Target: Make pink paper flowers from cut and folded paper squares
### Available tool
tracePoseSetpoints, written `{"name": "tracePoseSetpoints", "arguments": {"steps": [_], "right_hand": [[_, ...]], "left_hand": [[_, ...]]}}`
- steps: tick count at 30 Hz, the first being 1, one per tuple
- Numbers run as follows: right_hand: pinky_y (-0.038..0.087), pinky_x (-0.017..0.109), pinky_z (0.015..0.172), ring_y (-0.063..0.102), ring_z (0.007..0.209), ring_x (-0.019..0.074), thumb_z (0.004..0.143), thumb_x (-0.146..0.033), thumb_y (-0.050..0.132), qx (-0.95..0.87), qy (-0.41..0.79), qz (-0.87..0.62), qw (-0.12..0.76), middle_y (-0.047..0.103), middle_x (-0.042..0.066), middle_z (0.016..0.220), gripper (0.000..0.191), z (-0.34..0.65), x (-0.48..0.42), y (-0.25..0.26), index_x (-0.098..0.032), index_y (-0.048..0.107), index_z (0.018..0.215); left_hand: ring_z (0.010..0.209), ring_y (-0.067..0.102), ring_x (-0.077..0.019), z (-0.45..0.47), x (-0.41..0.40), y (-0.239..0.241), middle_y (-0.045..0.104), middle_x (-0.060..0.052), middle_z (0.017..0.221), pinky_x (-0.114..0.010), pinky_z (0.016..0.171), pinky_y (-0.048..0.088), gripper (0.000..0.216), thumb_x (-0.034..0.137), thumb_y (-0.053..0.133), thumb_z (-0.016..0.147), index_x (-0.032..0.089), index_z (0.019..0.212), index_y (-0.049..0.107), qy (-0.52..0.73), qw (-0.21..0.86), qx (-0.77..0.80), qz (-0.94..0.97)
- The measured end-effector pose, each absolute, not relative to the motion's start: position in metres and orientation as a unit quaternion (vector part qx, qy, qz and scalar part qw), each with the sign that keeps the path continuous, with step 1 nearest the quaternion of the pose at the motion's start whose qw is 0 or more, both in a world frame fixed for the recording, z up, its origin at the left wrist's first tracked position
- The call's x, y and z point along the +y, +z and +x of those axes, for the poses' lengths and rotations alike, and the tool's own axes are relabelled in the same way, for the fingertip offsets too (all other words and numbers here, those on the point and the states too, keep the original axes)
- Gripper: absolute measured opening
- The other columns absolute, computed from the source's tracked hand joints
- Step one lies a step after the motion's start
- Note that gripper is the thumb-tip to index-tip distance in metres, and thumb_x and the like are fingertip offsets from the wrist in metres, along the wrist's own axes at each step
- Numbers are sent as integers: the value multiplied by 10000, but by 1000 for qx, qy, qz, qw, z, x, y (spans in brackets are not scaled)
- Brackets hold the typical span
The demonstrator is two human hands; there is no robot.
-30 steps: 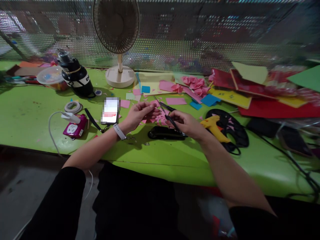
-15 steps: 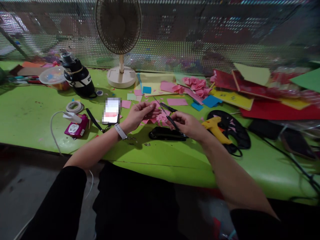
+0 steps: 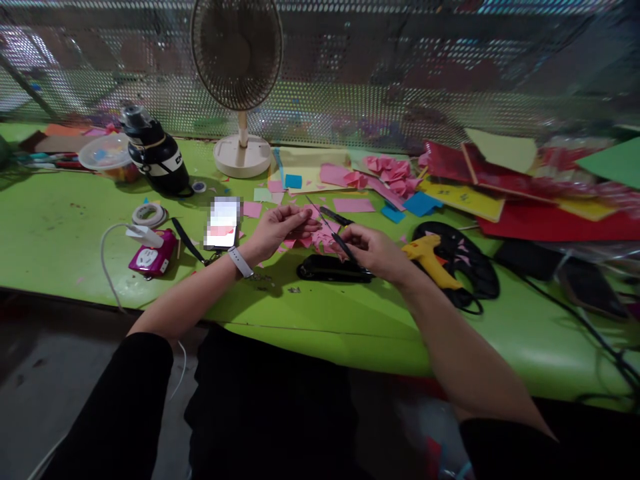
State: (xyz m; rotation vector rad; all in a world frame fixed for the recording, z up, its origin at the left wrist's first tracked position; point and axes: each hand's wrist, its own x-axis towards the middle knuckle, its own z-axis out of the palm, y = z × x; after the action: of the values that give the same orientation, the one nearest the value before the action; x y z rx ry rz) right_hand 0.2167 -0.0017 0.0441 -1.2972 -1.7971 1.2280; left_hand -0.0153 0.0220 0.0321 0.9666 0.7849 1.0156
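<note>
My right hand [image 3: 370, 248] is closed around the black handles of a pair of scissors [image 3: 342, 245], whose thin blades point up and to the left. Opposite it, my left hand [image 3: 285, 230] has its thumb pressed to the forefinger, with a small bit of pink paper [image 3: 314, 211] at the fingertips; the other fingers are curled loosely. Cut pink paper pieces [image 3: 327, 241] lie on the table below the blades. Just beyond them rests a dark cutting tool [image 3: 336, 216], partly hidden. A black stapler [image 3: 330, 268] lies nearer me, below both hands.
Left of my hands are a lit phone [image 3: 223, 223], a purple power adapter [image 3: 153, 253], a tape roll [image 3: 149, 215] and a black bottle [image 3: 159, 157]. A fan [image 3: 243, 157] stands behind. Rightward lie a yellow glue gun [image 3: 431, 259], a black ring-shaped pad [image 3: 487, 277] and red card [image 3: 540, 220].
Both hands keep nearly the same pose and place. The view has shifted very slightly; the scissors blades look little changed.
</note>
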Motion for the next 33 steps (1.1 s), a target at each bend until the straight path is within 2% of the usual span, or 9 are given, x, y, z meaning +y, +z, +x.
{"name": "tracePoseSetpoints", "arguments": {"steps": [11, 20, 24, 33], "right_hand": [[466, 305, 576, 607, 624, 189, 637, -720, 872, -667, 468, -499, 296, 656, 27, 676, 582, 213, -3, 45, -229, 605, 801], [430, 301, 540, 536, 556, 158, 687, -744, 831, -682, 461, -489, 291, 639, 8, 636, 568, 214, -4, 46, -238, 588, 775], [422, 304, 546, 568, 590, 177, 642, -718, 873, -673, 467, -497, 286, 647, 17, 651, 574, 216, -3, 45, -238, 593, 787], [379, 281, 540, 510, 583, 143, 633, -723, 881, -679, 468, -484, 295, 615, 1, 648, 592, 216, -3, 47, -218, 597, 754]], "left_hand": [[811, 784, -101, -15, 22, 31, 809, -52, 844, -236, 834, 610, 92, 203, 696, 996, 124, 951, 704, 457, 693, 344, 440], [857, 791, -107, -15, 22, 33, 814, -62, 896, -244, 871, 610, 90, 214, 680, 1006, 132, 978, 702, 461, 679, 366, 438], [835, 789, -109, -16, 23, 31, 813, -56, 887, -255, 875, 615, 88, 216, 701, 990, 129, 997, 709, 454, 682, 358, 448], [791, 789, -118, -19, 25, 29, 802, -49, 842, -242, 780, 615, 102, 218, 748, 951, 123, 971, 714, 444, 689, 332, 467]]}}
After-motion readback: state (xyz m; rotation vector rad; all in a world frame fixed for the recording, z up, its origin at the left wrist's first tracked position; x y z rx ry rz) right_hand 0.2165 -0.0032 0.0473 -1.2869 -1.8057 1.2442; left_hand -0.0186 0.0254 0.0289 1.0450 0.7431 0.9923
